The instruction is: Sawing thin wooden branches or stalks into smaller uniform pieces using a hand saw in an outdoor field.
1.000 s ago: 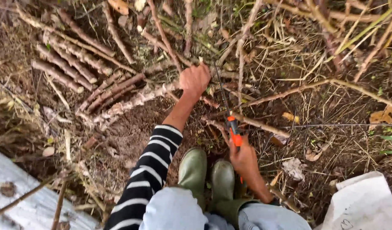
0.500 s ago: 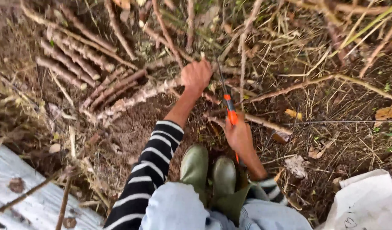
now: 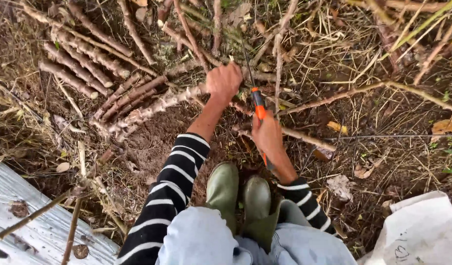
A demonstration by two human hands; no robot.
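Currently my left hand (image 3: 224, 82) has its grip closed around a knobbly pale stem (image 3: 152, 109) lying on the ground among cut stalks (image 3: 79, 64). My right hand (image 3: 266, 135) is fisted on an orange-handled saw (image 3: 258, 109), blade pointing up past the stem. Green boots (image 3: 238, 194) sit just below.

Green rubber boots (image 3: 238, 196), a white sack (image 3: 422, 230), a pale board (image 3: 29, 221), dry leaves (image 3: 336, 126).

Stalk pile (image 3: 88, 83) left of boots (image 3: 238, 194)
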